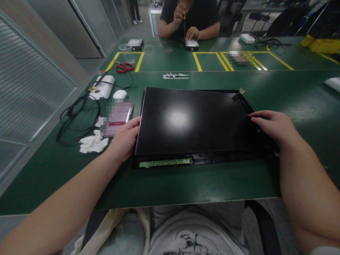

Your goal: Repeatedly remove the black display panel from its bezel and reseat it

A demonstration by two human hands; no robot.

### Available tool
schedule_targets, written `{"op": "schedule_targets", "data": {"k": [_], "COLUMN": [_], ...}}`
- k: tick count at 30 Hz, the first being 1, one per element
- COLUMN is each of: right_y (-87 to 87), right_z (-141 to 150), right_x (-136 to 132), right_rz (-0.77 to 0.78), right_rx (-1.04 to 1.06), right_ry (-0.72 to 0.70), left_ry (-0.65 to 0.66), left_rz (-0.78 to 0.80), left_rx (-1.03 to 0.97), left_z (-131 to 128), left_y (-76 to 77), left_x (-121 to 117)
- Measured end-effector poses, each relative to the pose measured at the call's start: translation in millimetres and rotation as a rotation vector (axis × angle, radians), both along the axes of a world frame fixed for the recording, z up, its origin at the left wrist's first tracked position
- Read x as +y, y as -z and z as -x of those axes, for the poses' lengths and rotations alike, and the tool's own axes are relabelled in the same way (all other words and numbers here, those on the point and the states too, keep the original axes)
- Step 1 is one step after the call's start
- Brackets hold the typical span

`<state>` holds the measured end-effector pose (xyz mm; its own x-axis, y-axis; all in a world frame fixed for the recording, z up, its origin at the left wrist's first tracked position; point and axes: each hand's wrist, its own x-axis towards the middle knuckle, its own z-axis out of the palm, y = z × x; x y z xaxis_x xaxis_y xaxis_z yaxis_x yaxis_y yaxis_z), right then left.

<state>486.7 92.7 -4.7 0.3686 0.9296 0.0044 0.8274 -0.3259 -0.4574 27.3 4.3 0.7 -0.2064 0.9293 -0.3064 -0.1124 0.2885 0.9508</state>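
A glossy black display panel (186,124) lies slightly skewed over a black frame (225,156), whose rim shows along the right and near sides. Along the near left edge runs a narrow green circuit board (164,162). My left hand (129,137) grips the panel's left edge, its fingers partly hidden beneath. At the right edge, my right hand (273,124) has thumb and forefinger closed on the panel's border; its other fingers are out of sight. A small piece of tape (241,91) sticks up at the far right corner.
Left of the panel are a phone (117,118), crumpled white tissue (94,142), a white mouse-like object (120,94), black cables (77,109) and red-handled scissors (124,67). White strips (175,75) lie beyond. Across the table, a person (190,21) works on a hard drive (191,44).
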Motion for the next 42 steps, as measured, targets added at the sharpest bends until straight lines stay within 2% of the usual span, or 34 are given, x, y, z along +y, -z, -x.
{"op": "schedule_targets", "data": {"k": [5, 10, 13, 17, 22, 27, 37, 42], "right_y": [-2.8, -3.5, -2.6, 0.0, 1.5, -0.6, 8.3, 12.7], "right_z": [3, 5, 4, 1, 0, 2, -6, -6], "right_x": [-2, -2, -1, 1, 2, 0, 3, 5], "right_rz": [0.031, 0.057, 0.058, 0.030, 0.045, 0.042, -0.022, -0.077], "right_rx": [0.007, 0.014, 0.014, -0.025, -0.036, -0.038, 0.033, 0.096], "right_ry": [0.014, 0.024, 0.017, -0.012, -0.020, 0.001, -0.037, -0.028], "left_ry": [-0.067, 0.057, 0.124, 0.179, 0.245, 0.253, 0.236, 0.239], "left_rz": [-0.011, -0.021, -0.060, -0.197, -0.213, -0.286, -0.360, -0.439], "left_rx": [-0.046, -0.146, -0.140, 0.042, 0.227, 0.489, 0.437, 0.504], "left_z": [-2, -3, 0, 9, 15, 20, 21, 22], "left_y": [-2.9, -4.7, 0.1, 11.0, 16.5, 17.8, 15.0, 12.6], "left_x": [1, 2, 1, -1, -2, 2, -1, -2]}}
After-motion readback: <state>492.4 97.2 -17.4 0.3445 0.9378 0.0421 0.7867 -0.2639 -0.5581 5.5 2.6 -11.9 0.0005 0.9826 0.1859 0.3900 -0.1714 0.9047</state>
